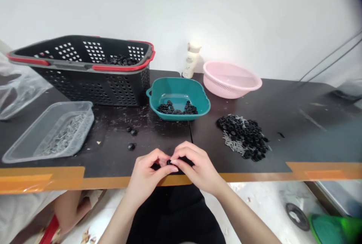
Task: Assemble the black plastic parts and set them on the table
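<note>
Close to the table's front edge, my left hand [149, 172] pinches a small black round part [169, 162] between thumb and fingers. My right hand [196, 164] meets it from the other side, thumb and index finger closed at the same part. The fingers cover most of the part, so its details do not show. Ahead and to the left lie a few loose black round parts [131, 146]. To the right is a heap of black round parts [246, 136] mixed with small grey pins [233, 144].
A teal basin [181, 85] holds black parts. A clear tray [22, 142] holds grey pins. Behind it stands a black basket [93, 85] with red handles. A pink basin [232, 82] and a white bottle [192, 61] stand at the back. Someone's leg [68, 208] shows below left.
</note>
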`<act>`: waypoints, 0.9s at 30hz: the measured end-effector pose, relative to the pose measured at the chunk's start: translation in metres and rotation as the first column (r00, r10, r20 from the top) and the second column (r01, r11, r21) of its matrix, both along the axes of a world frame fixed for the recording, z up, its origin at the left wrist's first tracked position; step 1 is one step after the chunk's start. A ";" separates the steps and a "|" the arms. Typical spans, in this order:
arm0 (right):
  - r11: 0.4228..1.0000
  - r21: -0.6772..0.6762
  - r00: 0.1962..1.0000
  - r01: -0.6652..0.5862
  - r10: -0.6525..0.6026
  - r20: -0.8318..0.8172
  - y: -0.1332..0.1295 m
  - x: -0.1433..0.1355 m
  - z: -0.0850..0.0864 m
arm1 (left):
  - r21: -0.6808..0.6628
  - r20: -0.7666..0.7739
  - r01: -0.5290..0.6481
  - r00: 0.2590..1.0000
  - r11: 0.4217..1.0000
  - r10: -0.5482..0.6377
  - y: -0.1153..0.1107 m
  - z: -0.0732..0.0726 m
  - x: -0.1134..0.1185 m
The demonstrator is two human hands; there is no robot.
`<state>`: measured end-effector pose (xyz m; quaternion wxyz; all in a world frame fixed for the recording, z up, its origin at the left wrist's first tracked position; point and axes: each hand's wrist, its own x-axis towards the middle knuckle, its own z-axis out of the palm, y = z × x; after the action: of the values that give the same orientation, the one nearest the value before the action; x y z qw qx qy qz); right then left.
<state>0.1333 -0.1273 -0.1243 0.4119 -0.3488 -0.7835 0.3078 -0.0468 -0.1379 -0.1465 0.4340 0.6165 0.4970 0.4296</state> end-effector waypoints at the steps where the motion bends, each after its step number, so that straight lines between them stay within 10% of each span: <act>1: 1.000 0.002 1.000 0.018 -0.018 -0.009 0.001 0.000 -0.001 | -0.006 0.003 0.009 1.000 1.000 -0.009 0.000 0.000 -0.001; 8: 0.995 0.103 0.998 -0.003 -0.004 0.062 0.002 0.006 -0.002 | -0.144 0.053 0.068 0.997 0.987 -0.061 0.002 -0.002 -0.003; 22: 0.986 -0.133 0.994 -0.095 0.088 -0.060 -0.007 0.017 -0.012 | -0.138 0.076 0.094 0.994 0.986 -0.084 0.001 0.001 -0.004; 27: 0.981 -0.035 0.970 0.191 -0.183 0.160 0.027 0.086 0.011 | -0.045 0.017 0.019 1.000 0.999 -0.018 0.003 -0.001 -0.003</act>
<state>0.2190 -0.1006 -0.1135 0.3676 -0.4542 -0.7691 0.2588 -0.0494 -0.1353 -0.1477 0.4558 0.6076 0.4973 0.4192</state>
